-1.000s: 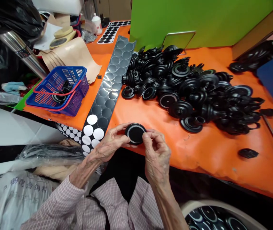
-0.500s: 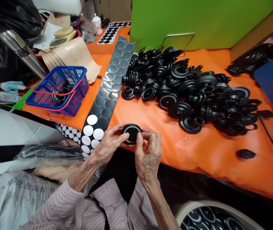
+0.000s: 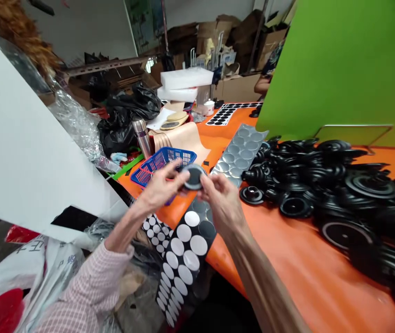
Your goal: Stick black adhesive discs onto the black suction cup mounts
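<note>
Both hands hold one round black rubber part [image 3: 194,177] with a pale ring on its face, lifted above the table's left edge. My left hand [image 3: 162,187] grips its left side and my right hand [image 3: 222,197] pinches its right side. Just behind the part stands a blue plastic basket [image 3: 156,164]. Under my hands a black sticker sheet [image 3: 187,245] with white round stickers hangs over the table edge, and its peeled silvery stretch [image 3: 241,151] runs away from me. A big heap of black rubber parts [image 3: 336,185] lies to the right.
The table has an orange cover [image 3: 298,259]. A green panel [image 3: 339,69] stands at the back right. A steel flask [image 3: 143,138], black bags [image 3: 128,115], brown paper [image 3: 183,136], white foam blocks [image 3: 185,78] and another sticker sheet [image 3: 227,114] sit at the back. A white board [image 3: 20,152] leans at left.
The view has swung up and to the left. Both hands have carried the rubber part from the near table edge up and left, over by the blue basket.
</note>
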Demonstrator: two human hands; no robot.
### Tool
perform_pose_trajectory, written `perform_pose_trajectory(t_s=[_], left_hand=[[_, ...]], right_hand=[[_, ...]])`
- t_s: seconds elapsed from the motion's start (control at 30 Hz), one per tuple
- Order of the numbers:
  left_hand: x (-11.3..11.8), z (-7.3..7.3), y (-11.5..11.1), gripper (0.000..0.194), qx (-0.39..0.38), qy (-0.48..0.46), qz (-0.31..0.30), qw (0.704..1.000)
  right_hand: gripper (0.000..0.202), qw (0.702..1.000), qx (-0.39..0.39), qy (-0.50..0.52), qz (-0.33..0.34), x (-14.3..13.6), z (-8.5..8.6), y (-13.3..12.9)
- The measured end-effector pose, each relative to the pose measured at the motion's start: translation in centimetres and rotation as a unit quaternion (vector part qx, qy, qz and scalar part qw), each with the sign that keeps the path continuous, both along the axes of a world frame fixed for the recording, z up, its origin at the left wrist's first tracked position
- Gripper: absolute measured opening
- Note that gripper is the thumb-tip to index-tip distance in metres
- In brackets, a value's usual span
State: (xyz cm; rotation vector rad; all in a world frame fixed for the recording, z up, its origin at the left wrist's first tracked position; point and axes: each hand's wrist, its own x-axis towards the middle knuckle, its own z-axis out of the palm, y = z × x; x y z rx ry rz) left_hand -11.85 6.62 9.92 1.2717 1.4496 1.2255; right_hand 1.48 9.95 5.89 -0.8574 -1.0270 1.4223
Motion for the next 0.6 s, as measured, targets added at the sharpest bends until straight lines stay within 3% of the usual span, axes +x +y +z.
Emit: perform_pose_trajectory(t_s=[0.07,0.1,0.2,0.3,0.37,0.47,0.6], left_hand=[[-2.1,1.0,-0.1,0.044,0.069,0.122,0.082,0.987],[-2.7,0.5,-0.6,0.04,0.07,0.16,0.089,0.981],[-3.1,-4.0,-2.7,0.036,-0.043,0.191,0.033,0.98],[-1.8,-9.3,-4.0,0.051,-0.116,0.187,0.039,0.975],[-0.8,-11.2,-3.8,0.061,-0.137,0.166,0.041,0.976],[0.5,-11.2,-2.7,0.047,-0.217,0.033,-0.041,0.975],[1.5,-10.2,-1.9,0.031,-0.272,-0.12,-0.136,0.945]], right_hand=[[0.022,0.999,0.025,0.042,0.008,-1.8,1.2,1.9],[0.021,0.999,0.041,0.033,-0.001,-2.0,1.1,2.3],[0.019,0.988,0.088,-0.123,-0.039,-0.4,-1.8,0.7],[0.018,0.93,0.129,-0.333,-0.085,2.4,-6.9,-3.7],[0.022,0.91,0.135,-0.378,-0.106,3.5,-10.0,-6.5],[0.025,0.902,0.141,-0.385,-0.135,3.6,-12.5,-8.8],[0.03,0.912,0.127,-0.364,-0.141,3.1,-12.7,-8.8]])
